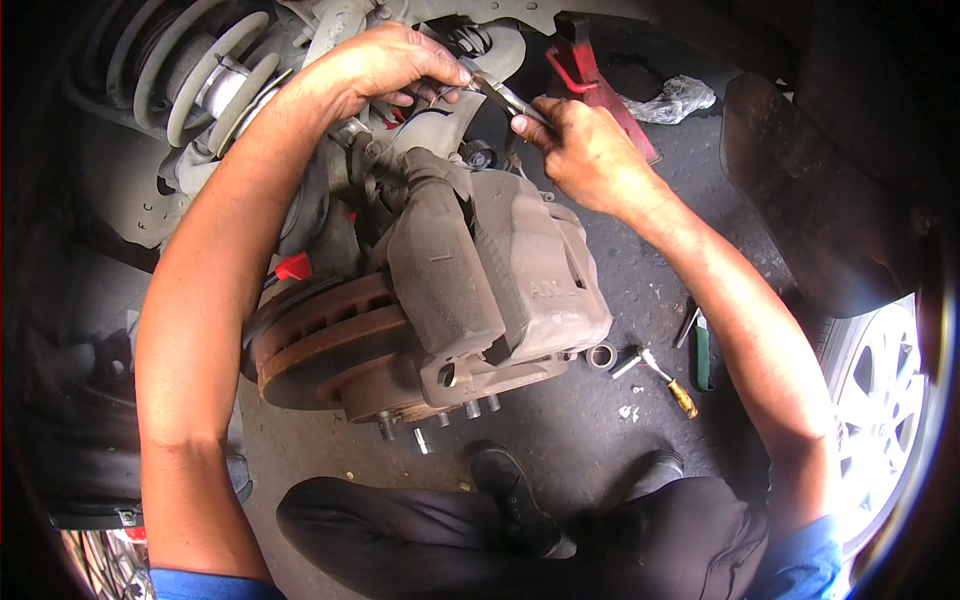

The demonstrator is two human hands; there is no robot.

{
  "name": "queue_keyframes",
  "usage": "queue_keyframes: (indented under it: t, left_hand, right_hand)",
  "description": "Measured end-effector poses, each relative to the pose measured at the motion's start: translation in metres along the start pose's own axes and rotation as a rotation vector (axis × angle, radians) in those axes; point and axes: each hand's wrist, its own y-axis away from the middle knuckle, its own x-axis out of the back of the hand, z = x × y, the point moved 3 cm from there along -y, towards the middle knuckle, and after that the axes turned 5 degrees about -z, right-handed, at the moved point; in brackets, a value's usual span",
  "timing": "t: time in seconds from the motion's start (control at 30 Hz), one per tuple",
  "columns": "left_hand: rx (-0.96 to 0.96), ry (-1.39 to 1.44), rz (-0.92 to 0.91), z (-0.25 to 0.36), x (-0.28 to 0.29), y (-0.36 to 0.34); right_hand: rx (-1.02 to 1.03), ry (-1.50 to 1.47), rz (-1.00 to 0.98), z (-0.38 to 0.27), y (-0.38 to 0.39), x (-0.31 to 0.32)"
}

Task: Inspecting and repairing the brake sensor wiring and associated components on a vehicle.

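Observation:
High behind the brake caliper (540,280), my right hand (590,150) is closed on a metal hand tool (505,98), apparently pliers, angled up to the left. My left hand (400,70) is curled at the tool's far end, thumb and fingers pressed together near a thin dark line or wire; what they grip is too small to make out. Below my hands are the caliper and a rusty brake disc (315,345) with threaded studs at the bottom. A coil spring (180,90) stands left of my left hand.
A red jack stand (630,135) and crumpled plastic (675,100) lie behind my right hand. A yellow-handled ratchet (683,398), a socket (600,356) and a green-handled tool (703,365) are on the floor. A wheel (875,420) stands at the right; my bent legs are below.

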Motion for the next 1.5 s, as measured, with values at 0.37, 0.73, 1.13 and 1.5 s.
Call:
queue_keyframes:
  t: [0.37, 0.73, 1.13, 1.5]
  left_hand:
    - [-0.007, 0.022, 0.020, 0.004, -0.002, 0.002]
    - [-0.007, 0.032, -0.026, -0.003, 0.000, -0.006]
    - [0.032, 0.080, -0.045, -0.006, 0.003, -0.003]
    - [0.000, 0.085, -0.109, 0.002, 0.003, 0.000]
  right_hand:
    - [-0.062, -0.082, -0.016, 0.017, -0.016, -0.014]
    - [-0.119, 0.077, 0.138, 0.042, -0.023, 0.010]
    - [-0.373, 0.512, -0.608, 0.207, 0.152, -0.084]
    - [0.048, -0.212, -0.205, 0.015, -0.051, 0.026]
